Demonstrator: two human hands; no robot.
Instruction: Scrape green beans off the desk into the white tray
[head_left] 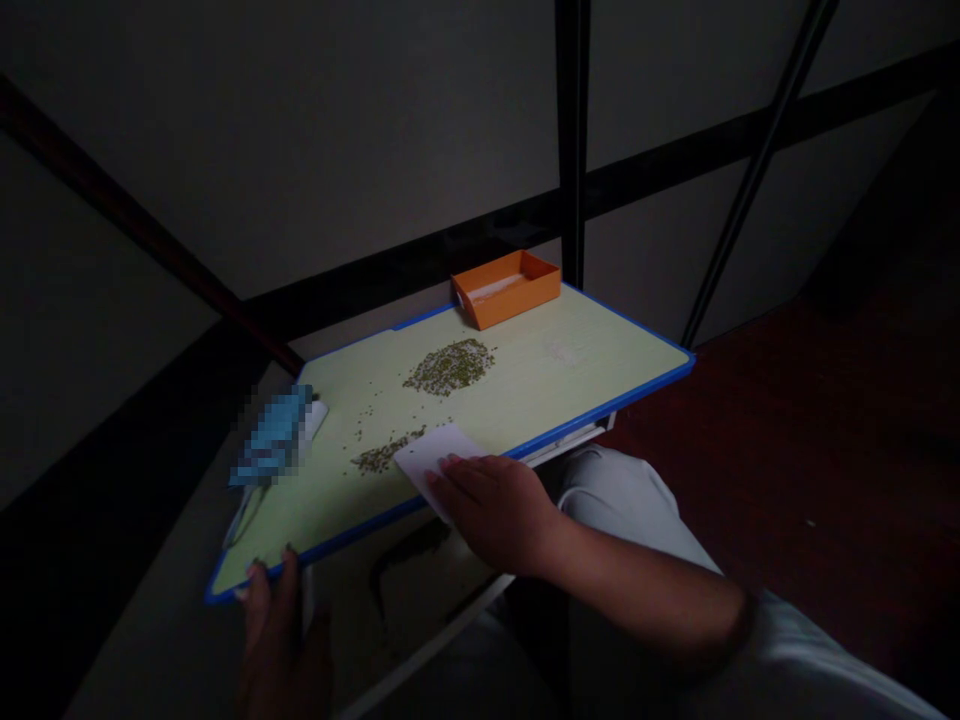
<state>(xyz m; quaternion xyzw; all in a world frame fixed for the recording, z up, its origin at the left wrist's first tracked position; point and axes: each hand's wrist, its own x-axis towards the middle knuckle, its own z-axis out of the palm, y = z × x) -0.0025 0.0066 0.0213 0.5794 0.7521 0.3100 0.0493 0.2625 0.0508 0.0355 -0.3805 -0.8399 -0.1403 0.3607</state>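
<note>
My right hand (491,505) lies flat, fingers stretched, on a white card (431,452) at the near edge of a pale green table with a blue rim (600,410). Just left of the card is a small strip of green grains (382,457). A larger heap of the same grains (450,367) lies mid-table. My left hand (277,625) grips the table's near left edge, fingers curled over the rim beside a pale upright piece I cannot make out. An orange open box (507,288) stands at the far edge.
A blurred blue object (274,437) with a white piece under it lies at the table's left side. Dark posts and rails (571,140) rise behind the table against a pale wall. Dark red floor (810,420) lies to the right. My legs in light trousers are under the table.
</note>
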